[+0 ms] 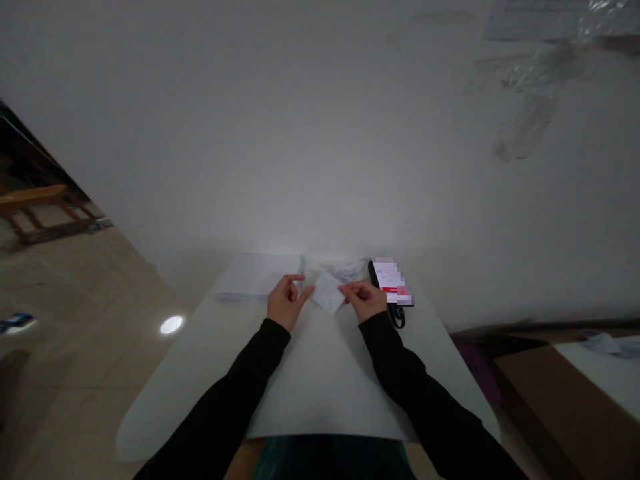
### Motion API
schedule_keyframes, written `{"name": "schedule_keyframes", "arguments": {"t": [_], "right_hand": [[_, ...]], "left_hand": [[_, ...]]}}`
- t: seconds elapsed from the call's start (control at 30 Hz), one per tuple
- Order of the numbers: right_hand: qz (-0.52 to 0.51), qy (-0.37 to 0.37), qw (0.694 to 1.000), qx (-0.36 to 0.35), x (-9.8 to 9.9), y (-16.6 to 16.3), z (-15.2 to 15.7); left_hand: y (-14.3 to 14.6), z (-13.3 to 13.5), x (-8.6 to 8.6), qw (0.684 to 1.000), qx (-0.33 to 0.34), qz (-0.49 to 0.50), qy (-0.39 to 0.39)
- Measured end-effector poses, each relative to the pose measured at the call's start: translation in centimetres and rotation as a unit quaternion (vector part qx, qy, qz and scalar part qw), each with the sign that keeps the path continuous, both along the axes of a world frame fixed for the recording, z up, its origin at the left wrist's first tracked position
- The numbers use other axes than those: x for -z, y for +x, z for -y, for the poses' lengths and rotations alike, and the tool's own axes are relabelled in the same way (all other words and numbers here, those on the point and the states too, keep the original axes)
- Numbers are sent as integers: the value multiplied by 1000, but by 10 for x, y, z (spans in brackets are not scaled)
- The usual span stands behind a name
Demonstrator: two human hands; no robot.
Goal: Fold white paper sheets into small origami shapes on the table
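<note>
A small piece of folded white paper [327,292], roughly diamond-shaped with creases, is in front of me above the white table. My right hand [367,300] pinches its right corner between thumb and fingers. On the opposite side is my left hand [286,303], its thumb tip at or very near the paper's left corner. The left index finger stretches out apart from the thumb, and the other fingers curl in. Whether the left thumb touches the paper is hard to make out.
A stack of white paper [257,275] lies back left. Behind the folded piece is more crumpled or folded white paper [350,270]. A phone [393,280] with a lit screen sits at right, a black cable [398,317] beside it. The wall [320,133] rises behind the table [320,387].
</note>
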State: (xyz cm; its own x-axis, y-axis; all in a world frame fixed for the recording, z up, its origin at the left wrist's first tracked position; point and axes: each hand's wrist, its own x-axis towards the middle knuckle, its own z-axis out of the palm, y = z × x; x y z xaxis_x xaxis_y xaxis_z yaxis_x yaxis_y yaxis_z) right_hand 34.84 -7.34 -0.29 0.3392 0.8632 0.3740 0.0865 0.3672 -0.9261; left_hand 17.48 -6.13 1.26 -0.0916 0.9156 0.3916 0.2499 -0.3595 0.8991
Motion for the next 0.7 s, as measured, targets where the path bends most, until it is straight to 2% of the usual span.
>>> {"name": "schedule_keyframes", "arguments": {"t": [0.03, 0.1, 0.2, 0.27, 0.33, 0.4, 0.47, 0.6, 0.7], "right_hand": [[45, 36, 998, 35, -3, 1, 2], [156, 136, 974, 88, -8, 1, 8], [298, 282, 907, 97, -10, -5, 16], [359, 335, 866, 96, -8, -11, 20], [394, 352, 845, 87, -6, -17, 24], [409, 333, 847, 71, -5, -22, 27], [409, 286, 865, 62, -6, -23, 30], [364, 167, 915, 37, -8, -11, 23], [308, 148, 937, -80, -4, 2, 8]], "left_hand": [[2, 2, -1, 1000, 3, 27, -6], [7, 8, -3, 993, 73, 86, -34], [20, 19, -3, 954, 216, 185, -96], [28, 25, 0, 925, 240, 255, -145], [33, 27, 2, 914, 221, 298, -166], [33, 25, 4, 919, 192, 302, -166], [27, 20, 4, 933, 173, 271, -160], [9, 6, 1, 949, 218, 163, -157], [0, -1, 1, 951, 240, 112, -162]]}}
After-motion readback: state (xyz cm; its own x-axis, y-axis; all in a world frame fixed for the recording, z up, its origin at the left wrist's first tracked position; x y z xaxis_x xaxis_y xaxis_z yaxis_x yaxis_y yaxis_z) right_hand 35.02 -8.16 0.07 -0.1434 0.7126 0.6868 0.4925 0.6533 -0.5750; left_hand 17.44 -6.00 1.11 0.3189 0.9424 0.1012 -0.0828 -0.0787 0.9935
